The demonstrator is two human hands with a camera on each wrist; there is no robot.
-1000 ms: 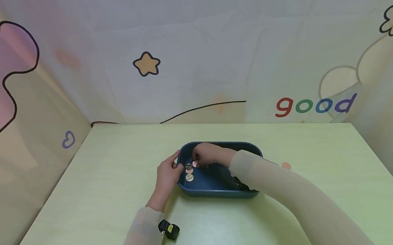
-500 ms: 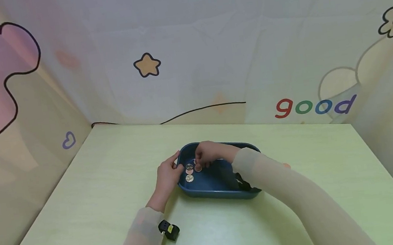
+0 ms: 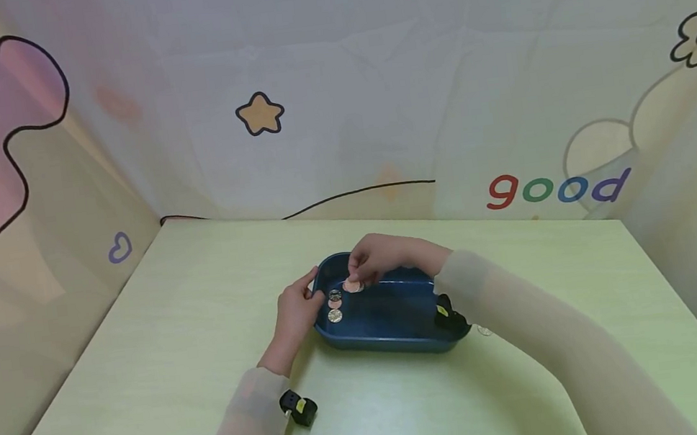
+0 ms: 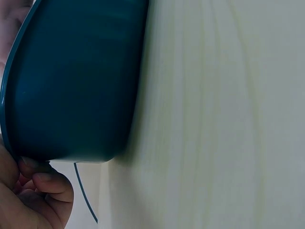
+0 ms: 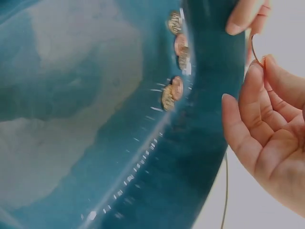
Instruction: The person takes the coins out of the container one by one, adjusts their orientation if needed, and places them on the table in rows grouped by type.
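A dark blue plastic tray (image 3: 392, 310) rests on the table. My left hand (image 3: 295, 316) grips its left rim, thumb over the inner side and fingers outside; the left wrist view shows the curled fingers (image 4: 52, 188) at the tray corner. Over the tray's far left part is my right hand (image 3: 379, 256). Its thumb and forefinger pinch a coin (image 5: 257, 51), seen nearly edge-on in the right wrist view. Along the tray's left end lie several coins: silver-coloured (image 3: 335, 315) and copper-coloured (image 3: 335, 304) ones in a row, and an overlapping pair with a copper-coloured coin (image 5: 177, 88) beside them.
A silver-coloured coin (image 3: 484, 330) lies on the table just right of the tray, partly by the right sleeve (image 3: 531, 318). Small black devices sit on the left wrist (image 3: 300, 408) and right wrist (image 3: 448, 314). Printed cloth walls (image 3: 336, 117) enclose the pale table (image 3: 146, 373).
My right hand has risen from the tray floor and shifted slightly right. The right sleeve has moved right, hiding a copper-coloured coin on the table and revealing a silver-coloured one. My left hand stays put.
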